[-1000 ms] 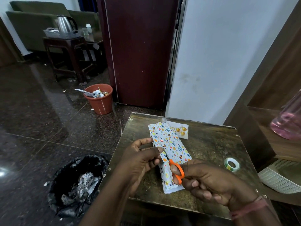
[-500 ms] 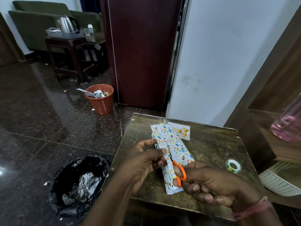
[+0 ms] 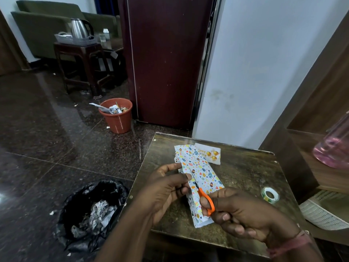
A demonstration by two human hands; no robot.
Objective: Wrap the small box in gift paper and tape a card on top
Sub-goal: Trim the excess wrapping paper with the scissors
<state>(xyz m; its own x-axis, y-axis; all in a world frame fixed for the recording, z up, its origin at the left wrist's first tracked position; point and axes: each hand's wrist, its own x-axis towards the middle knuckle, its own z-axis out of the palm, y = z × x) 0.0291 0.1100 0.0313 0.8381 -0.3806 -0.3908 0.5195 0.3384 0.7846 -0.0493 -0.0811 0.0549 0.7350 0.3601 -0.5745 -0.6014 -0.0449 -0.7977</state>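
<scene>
Black plastic of a rubbish bag (image 3: 90,214) is seen on the floor, left of the wooden table (image 3: 245,173). Patterned gift paper (image 3: 202,173) is pinched at its edge by the left hand (image 3: 166,190). Orange scissors (image 3: 205,202) are gripped by the right hand (image 3: 243,214), blades in the paper. A card (image 3: 211,154) lies behind; a tape roll (image 3: 270,195) sits right.

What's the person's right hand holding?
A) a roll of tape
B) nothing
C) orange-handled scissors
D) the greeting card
C: the right hand grips orange-handled scissors at the gift paper, while the tape roll and greeting card lie untouched on the table.
</scene>
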